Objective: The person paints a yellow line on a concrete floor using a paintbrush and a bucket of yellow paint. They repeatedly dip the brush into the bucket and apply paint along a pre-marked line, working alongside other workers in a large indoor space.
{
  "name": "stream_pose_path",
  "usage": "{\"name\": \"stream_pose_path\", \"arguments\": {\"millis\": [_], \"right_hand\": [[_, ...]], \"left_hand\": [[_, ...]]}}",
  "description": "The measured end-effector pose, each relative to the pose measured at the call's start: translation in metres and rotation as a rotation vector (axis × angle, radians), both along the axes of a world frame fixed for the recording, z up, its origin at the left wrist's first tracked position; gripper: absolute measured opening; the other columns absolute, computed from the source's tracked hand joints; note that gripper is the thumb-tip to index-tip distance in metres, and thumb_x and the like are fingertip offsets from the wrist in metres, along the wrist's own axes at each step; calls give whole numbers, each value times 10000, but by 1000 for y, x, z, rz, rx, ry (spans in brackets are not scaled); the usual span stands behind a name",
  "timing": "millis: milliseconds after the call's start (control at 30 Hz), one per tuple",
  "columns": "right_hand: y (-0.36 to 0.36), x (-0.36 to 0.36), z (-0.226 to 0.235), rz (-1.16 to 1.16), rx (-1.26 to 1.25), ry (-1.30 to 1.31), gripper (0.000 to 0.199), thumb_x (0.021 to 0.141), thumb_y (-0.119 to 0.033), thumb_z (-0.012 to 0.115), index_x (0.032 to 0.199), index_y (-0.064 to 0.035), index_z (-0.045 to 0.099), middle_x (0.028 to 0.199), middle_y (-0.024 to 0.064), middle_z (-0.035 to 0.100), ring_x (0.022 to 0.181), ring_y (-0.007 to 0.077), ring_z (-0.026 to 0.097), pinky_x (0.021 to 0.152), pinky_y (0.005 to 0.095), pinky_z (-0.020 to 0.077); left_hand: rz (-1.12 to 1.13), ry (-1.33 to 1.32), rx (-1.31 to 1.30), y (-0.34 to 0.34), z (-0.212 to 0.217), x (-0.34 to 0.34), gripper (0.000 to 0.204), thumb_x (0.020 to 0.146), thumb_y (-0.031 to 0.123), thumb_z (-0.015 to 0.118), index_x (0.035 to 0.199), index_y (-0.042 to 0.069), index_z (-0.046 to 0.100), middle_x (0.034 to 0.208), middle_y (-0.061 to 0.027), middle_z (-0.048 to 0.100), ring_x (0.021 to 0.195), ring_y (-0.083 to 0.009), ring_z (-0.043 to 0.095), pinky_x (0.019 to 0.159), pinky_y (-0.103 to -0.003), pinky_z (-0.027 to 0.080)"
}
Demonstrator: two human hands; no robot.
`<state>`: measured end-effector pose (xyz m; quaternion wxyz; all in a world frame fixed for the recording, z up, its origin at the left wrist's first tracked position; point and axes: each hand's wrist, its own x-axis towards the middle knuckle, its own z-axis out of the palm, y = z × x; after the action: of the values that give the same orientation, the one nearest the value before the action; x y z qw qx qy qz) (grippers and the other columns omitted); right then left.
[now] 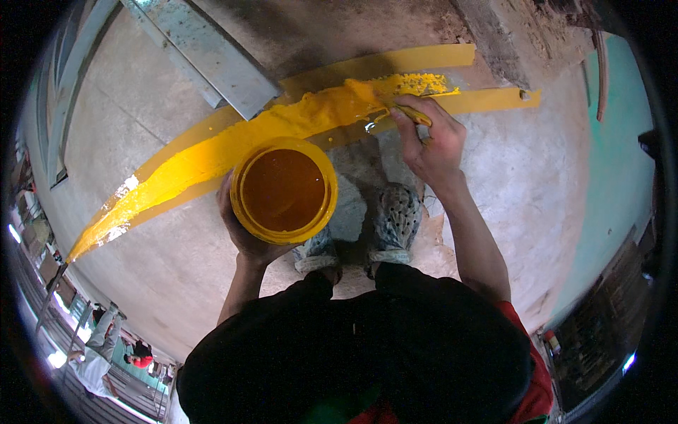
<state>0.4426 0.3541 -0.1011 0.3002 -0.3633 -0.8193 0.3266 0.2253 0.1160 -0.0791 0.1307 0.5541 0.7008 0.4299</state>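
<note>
My left hand (244, 240) is wrapped round the side of a yellow bucket (331, 189), held up in front of my legs. Orange-yellow paint (284, 191) fills part of it. In my right hand (439, 141), fingers pinch the yellow-smeared handle of a paintbrush (415, 114); its bristles are hard to make out against the wet paint. Beneath the brush runs a painted yellow stripe (187, 162) on the floor, patchy and thin near its right end. Strips of tan masking tape (487, 99) border it on both sides.
A grey metal beam (212, 56) lies across the far left, its end reaching the stripe. My paint-spotted shoes (395, 219) stand just behind the stripe. Green floor (621, 141) and a thin brown rod (601, 78) are at right. A person in red (141, 359) is far off, lower left.
</note>
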Motion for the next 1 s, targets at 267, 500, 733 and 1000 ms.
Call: {"name": "stream_pose_path", "arguments": {"millis": [267, 500, 733, 1000], "right_hand": [[21, 34, -15, -486, -174, -78, 156, 874, -87, 725, 1018, -32, 704, 833, 146, 731, 734, 248, 733, 669, 340, 574], [29, 48, -23, -209, -70, -146, 144, 882, -100, 718, 1008, -32, 706, 817, 145, 729, 682, 199, 720, 610, 308, 556], [29, 51, -15, -304, -198, -25, 137, 884, -82, 706, 1012, -32, 708, 816, 158, 724, 681, 235, 722, 625, 311, 556], [41, 70, -15, -464, 69, -141, 137, 869, -33, 688, 1004, -12, 694, 854, 169, 705, 697, 260, 701, 627, 337, 548]], "left_hand": [[32, -7, -56, 2, 14, 5, 1233, 562, 502, 955, 1494, 68, 275, 1476, -192, 399, 1381, -373, 396, 1142, -527, 323], [15, 23, -96, 2, 12, 5, 1250, 554, 503, 958, 1501, 74, 264, 1479, -185, 392, 1384, -366, 394, 1152, -531, 314], [69, 20, -117, 1, 11, 6, 1248, 554, 517, 952, 1502, 79, 269, 1477, -184, 393, 1386, -364, 394, 1153, -538, 311], [71, 14, -93, 0, 9, 5, 1239, 567, 550, 932, 1500, 76, 268, 1480, -190, 385, 1381, -373, 393, 1150, -536, 314]]}}
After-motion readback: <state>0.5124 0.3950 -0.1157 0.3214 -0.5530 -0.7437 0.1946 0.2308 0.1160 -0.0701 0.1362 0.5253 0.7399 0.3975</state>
